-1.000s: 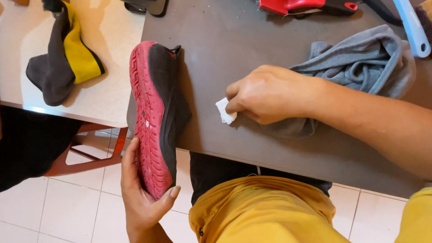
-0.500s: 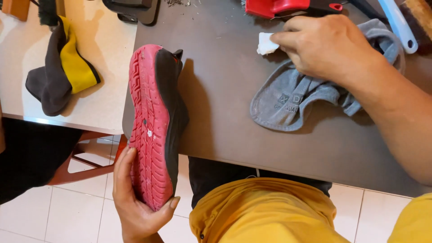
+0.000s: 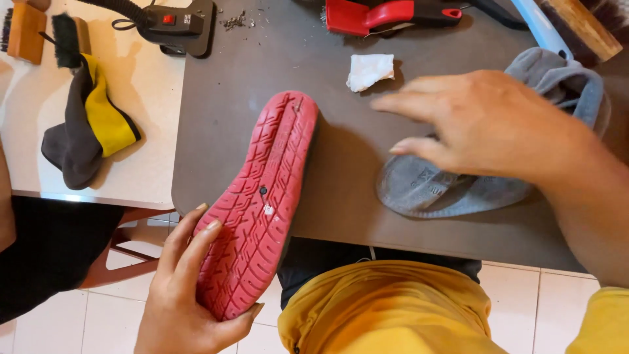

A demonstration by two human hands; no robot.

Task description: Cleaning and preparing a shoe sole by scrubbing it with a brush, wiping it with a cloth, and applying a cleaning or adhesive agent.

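On the grey worktop (image 3: 327, 196) edge, the red-soled shoe (image 3: 262, 203) lies sole up, heel overhanging, cupped by the left hand (image 3: 183, 288) with fingers half curled. It could tip off if that grip loosens. The right hand (image 3: 485, 124), fingers spread and empty, hovers beyond the shoe, above a grey shoe (image 3: 458, 183), near a white wad (image 3: 369, 69).

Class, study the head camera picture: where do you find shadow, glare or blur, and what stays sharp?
Head view: the red shoe sole in the left hand is sharp, treads clear; it throws a soft shadow rightward on the grey table; the right hand looks slightly soft at the fingertips; mild glare whitens the pale table; no strong distortion.
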